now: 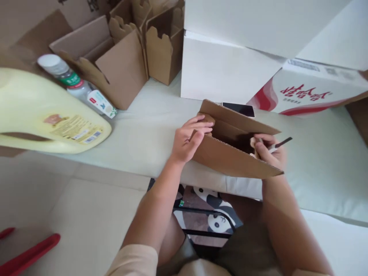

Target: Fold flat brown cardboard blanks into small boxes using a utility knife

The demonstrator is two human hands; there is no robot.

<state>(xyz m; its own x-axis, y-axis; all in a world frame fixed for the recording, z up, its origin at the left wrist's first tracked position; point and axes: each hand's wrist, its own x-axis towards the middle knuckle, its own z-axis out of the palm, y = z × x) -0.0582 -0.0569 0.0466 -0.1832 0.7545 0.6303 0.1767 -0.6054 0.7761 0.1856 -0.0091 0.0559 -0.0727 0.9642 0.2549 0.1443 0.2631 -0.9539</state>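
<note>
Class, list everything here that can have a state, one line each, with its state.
Box: half folded, top open, held at both ends.
Left hand: fingers clamped on the box's left flap.
Right hand: shut on a thin dark tool.
Phone: flat, screen dark.
Bottle: capped, lying down.
Jug: lying on its side.
Back boxes: tops open.

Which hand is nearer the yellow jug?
Left. The left hand grips the left end of the box, to the right of the jug; the right hand, holding a slim tool, is at the box's right end, farther off.
</note>
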